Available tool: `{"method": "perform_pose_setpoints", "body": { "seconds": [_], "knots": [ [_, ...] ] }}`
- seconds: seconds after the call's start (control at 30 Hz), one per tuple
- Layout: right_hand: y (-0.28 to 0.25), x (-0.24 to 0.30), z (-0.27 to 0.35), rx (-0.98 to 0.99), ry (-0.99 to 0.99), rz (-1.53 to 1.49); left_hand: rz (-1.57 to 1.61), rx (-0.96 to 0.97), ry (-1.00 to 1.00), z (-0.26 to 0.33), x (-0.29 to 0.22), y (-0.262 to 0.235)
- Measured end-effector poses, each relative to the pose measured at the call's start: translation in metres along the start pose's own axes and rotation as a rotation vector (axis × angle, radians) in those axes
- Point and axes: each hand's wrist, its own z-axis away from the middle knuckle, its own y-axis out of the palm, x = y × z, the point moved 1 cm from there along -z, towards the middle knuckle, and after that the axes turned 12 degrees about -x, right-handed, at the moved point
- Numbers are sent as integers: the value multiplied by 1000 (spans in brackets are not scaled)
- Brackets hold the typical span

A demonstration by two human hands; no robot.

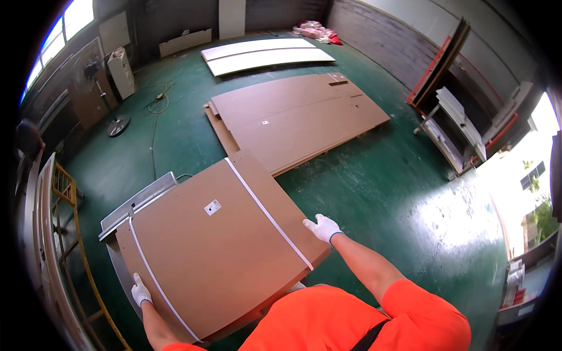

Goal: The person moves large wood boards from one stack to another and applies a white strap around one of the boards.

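A large flat brown cardboard package (234,237) lies in front of me, bound with two white straps (267,213) and bearing a small white label (213,207). My left hand (140,291), in a white glove, grips its left edge near the lower corner. Over at the right edge, my gloved right hand (323,228) grips the board, its thumb showing. The fingertips of both hands are partly hidden by the edges. Beneath the package's far-left side shows a grey metal frame (143,202).
Beyond lies a low stack of brown boards (298,120), then white panels (266,55). A standing fan (118,125) and a cable (158,102) are at far left. A yellow ladder-like frame (79,234) stands near left; a wheeled rack (451,131) stands right.
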Motion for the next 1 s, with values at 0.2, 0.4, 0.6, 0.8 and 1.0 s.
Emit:
{"method": "perform_pose_setpoints", "body": {
  "seconds": [0.2, 0.4, 0.6, 0.8, 1.0],
  "knots": [
    [48, 42, -112, 504, 172, -535, 32, 45, -151, -5, 18, -9],
    [101, 72, -199, 561, 325, -819, 64, 149, -408, 13, -2, -30],
    [94, 90, -260, 496, 152, -550, 159, 119, -588, 98, -34, -55],
    [17, 76, -317, 488, 135, -513, 274, 87, -638, 187, -88, -23],
    [-16, 1, -413, 327, 110, -497, 206, 56, -495, 223, -229, 1]
  ]
}}
